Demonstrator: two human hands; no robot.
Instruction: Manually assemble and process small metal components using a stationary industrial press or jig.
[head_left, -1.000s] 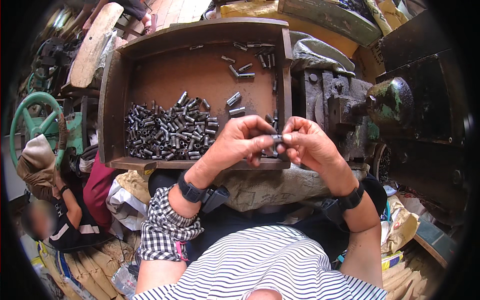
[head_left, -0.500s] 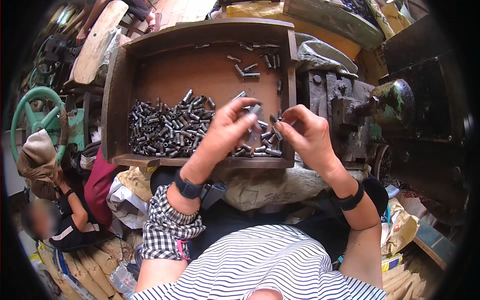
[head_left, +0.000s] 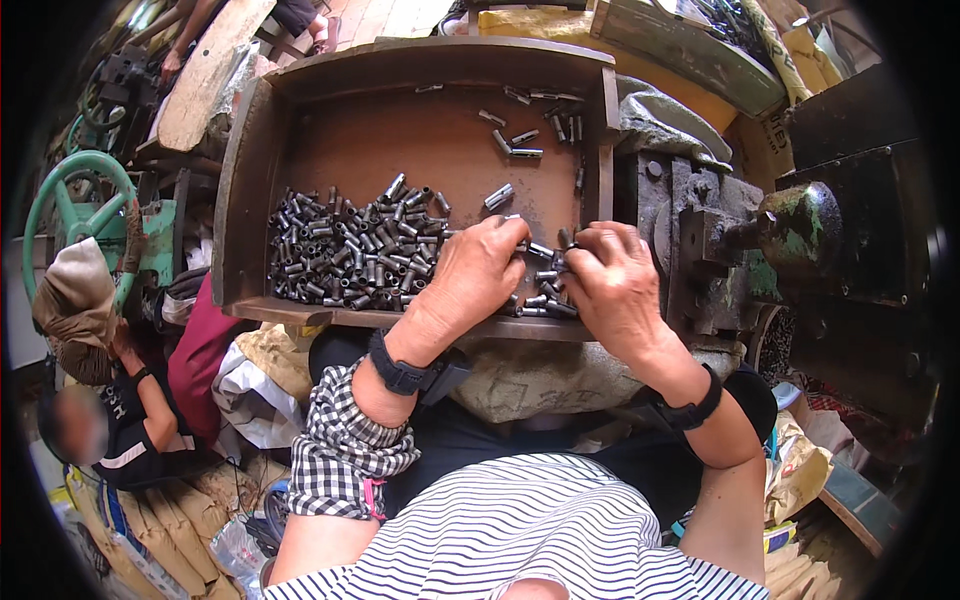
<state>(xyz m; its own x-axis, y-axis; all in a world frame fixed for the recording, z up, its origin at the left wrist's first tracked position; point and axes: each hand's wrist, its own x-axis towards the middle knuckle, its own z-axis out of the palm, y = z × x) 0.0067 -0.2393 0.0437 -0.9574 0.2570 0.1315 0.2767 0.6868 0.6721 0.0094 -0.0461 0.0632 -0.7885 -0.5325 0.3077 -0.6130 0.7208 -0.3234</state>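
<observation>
A rusty brown metal tray (head_left: 250, 170) holds a big heap of small grey metal tubes (head_left: 350, 250) on its left half, with a few loose ones (head_left: 520, 135) at its far right. My left hand (head_left: 475, 275) rests palm down on the tray's near right part, its fingers curled over a few tubes (head_left: 545, 295). My right hand (head_left: 615, 280) is beside it, fingertips pinching among the same small tubes. What lies under the fingers is hidden. Both wrists wear black bands.
A heavy dark machine with a greenish round knob (head_left: 800, 225) stands right of the tray. A green handwheel (head_left: 70, 200) is at the left. Another person (head_left: 110, 400) sits low at the left. Sacks and bags lie around my legs.
Both hands were raised together above the tray's near edge holding a small tube; they have since dropped onto the tubes at the tray's near right.
</observation>
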